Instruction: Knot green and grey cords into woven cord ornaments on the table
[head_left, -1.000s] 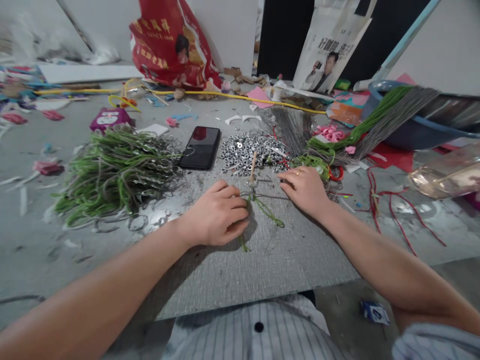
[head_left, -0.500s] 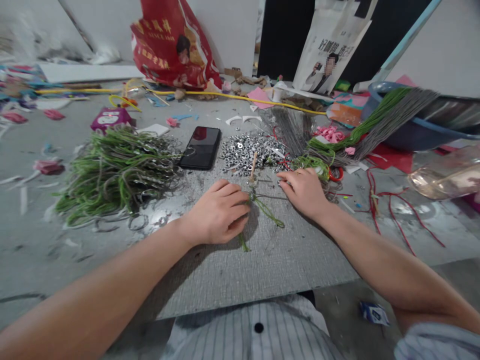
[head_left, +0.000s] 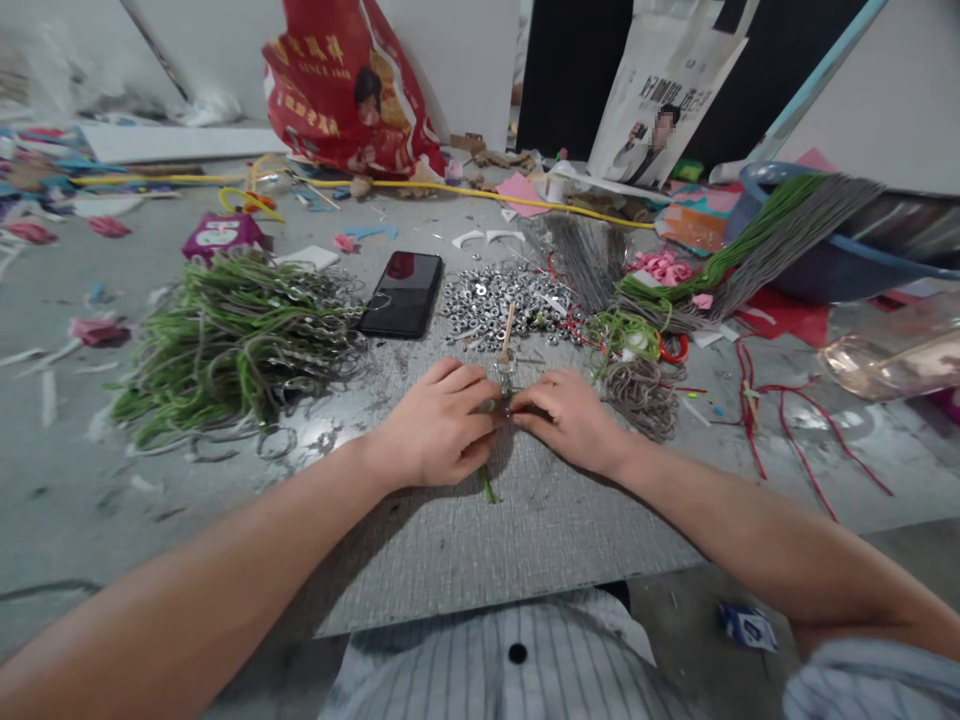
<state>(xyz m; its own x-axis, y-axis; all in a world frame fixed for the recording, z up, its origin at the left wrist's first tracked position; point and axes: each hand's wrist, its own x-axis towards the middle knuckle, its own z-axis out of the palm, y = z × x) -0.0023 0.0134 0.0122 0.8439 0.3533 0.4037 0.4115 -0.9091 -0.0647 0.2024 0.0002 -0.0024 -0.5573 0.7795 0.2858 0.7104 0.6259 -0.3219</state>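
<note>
My left hand (head_left: 450, 425) is closed on a green cord (head_left: 488, 486), whose end hangs out below the fingers. Close against it, my right hand (head_left: 562, 415) pinches at the same spot, fingertips together on the cordwork; my fingers hide most of it. Just beyond the fingertips a small wooden stick (head_left: 509, 328) stands up where the cord is anchored. Behind the stick spreads a heap of small silver metal rings or nuts (head_left: 487, 300). A loose bundle of grey cord (head_left: 643, 395) lies to the right of my right hand.
A pile of green and grey cords (head_left: 225, 350) lies left, beside a black phone (head_left: 403, 293). At right, a blue basin (head_left: 817, 265) has long cords draped over its rim. Red cords (head_left: 750, 400) lie nearby. A red bag (head_left: 337, 100) stands at the back.
My right hand has moved left from near the metal pieces to meet my left hand at the cord. The left hand has hardly moved.
</note>
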